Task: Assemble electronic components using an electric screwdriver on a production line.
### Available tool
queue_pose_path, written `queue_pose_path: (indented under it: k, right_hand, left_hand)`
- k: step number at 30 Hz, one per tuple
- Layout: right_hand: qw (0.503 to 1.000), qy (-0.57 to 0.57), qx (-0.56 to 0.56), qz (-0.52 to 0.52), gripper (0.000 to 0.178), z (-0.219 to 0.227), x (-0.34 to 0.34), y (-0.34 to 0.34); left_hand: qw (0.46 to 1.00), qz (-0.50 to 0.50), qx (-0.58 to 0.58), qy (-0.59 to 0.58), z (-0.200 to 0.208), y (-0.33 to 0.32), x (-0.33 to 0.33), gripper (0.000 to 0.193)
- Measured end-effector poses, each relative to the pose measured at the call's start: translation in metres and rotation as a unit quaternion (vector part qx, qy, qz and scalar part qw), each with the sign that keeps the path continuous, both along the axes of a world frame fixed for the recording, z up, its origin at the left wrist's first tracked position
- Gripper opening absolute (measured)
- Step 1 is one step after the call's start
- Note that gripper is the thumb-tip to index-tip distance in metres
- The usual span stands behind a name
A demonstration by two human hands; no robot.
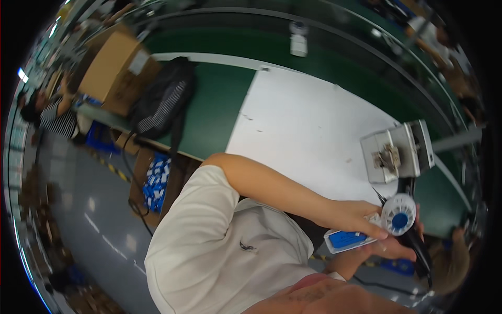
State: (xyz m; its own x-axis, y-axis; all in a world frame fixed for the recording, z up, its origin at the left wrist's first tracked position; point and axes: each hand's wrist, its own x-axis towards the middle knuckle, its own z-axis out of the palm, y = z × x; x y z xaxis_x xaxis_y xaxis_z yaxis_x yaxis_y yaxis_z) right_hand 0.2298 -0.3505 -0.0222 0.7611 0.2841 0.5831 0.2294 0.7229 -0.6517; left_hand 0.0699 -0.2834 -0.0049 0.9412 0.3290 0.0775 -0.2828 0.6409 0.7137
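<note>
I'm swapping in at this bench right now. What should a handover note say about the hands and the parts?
Left hand: stretched across the body, fingers on the white-and-blue part.
Right hand: under that part, by the black tool with the white round head and blue centre.
Grey metal fixture: on the white mat, just beyond the hands.
Done: part picked up, held off the mat.
Left: cannot tell; the fixture's state is unclear.

The white mat (298,131) lies bare across its middle and far edge, so my hands can pass freely there. At its right edge the grey metal fixture (397,152) blocks the way, with the black cable (421,251) just below it. Beyond the mat's left edge, a black backpack (162,102) sits on the green table (214,104).
</note>
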Motion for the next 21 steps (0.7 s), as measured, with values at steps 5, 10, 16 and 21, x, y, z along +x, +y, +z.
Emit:
queue_pose_path:
  k: [5,10,16,21]
  right_hand:
    - [0.983,-0.081,0.161,-0.013,0.077,0.039,0.080,0.020]
    - [0.698,-0.395,0.126,0.585,0.045,0.085,0.127,0.081]
    - [0.853,-0.244,0.103,0.451,0.069,0.043,0.092,0.103]
    - [0.931,-0.095,-0.025,0.353,0.076,0.046,0.056,0.109]
  left_hand:
    - [0.990,0.048,0.103,0.082,-0.027,0.041,-0.030,0.036]
    - [0.978,0.210,0.004,0.019,-0.075,0.087,-0.018,0.041]
    - [0.974,0.221,0.022,0.047,-0.097,0.103,-0.009,0.043]
    - [0.972,0.214,0.036,0.096,-0.105,0.106,-0.007,0.042]
